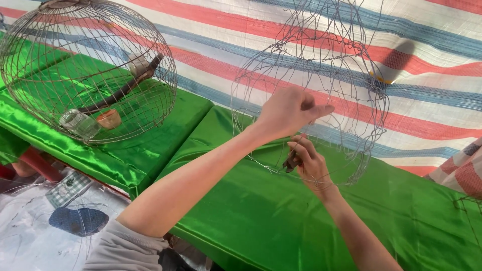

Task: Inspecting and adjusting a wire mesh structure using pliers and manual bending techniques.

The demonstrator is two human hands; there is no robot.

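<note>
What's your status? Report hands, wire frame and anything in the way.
Left hand pinching a strand of the unfinished round wire cage frame. Right hand gripping small dark pliers at its lower rim. Finished domed wire cage stands apart, on green satin cloth.

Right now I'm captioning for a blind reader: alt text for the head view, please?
Two bare hands work on an unfinished wire cage frame over a green satin-covered table: the left hand pinches a wire, the right hand grips small pliers. A finished domed wire birdcage stands at left.

Bright, even daylight; glare sheens the green satin cloth (281, 211), shadows stay soft, focus sharp throughout.
</note>
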